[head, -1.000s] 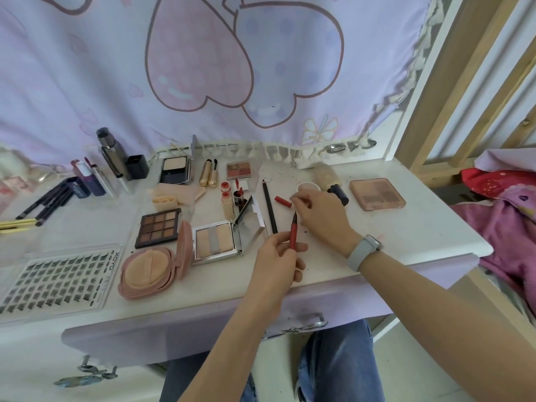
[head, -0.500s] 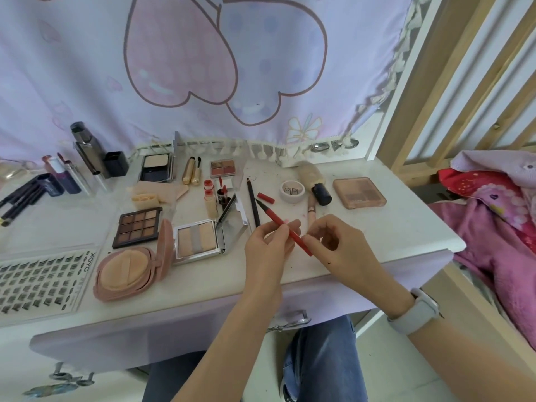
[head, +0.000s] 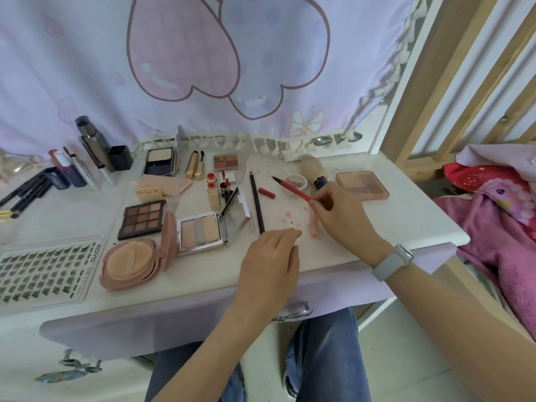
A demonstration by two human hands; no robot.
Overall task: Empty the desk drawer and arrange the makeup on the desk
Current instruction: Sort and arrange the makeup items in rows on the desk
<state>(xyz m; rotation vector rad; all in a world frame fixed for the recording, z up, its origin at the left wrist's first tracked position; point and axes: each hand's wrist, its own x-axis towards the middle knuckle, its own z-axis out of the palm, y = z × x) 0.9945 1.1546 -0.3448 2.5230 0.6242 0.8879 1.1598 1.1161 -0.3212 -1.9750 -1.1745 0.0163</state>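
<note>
My right hand [head: 339, 216] pinches the red liner [head: 291, 189] above the desk [head: 406, 227], tip uncapped; left hand [head: 272, 256] rests slack; I'd fetch the cap [head: 266, 192], close it, then lay it beside the pencil [head: 257, 206].

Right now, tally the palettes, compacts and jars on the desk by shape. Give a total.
Rectangular: 5, the nine-pan brown palette, silver-cased palette, dark powder compact, small blush palette, pink palette
Round, hinged: 1, the pink cushion compact
Round jar: 1, the white jar
Total: 7
</note>
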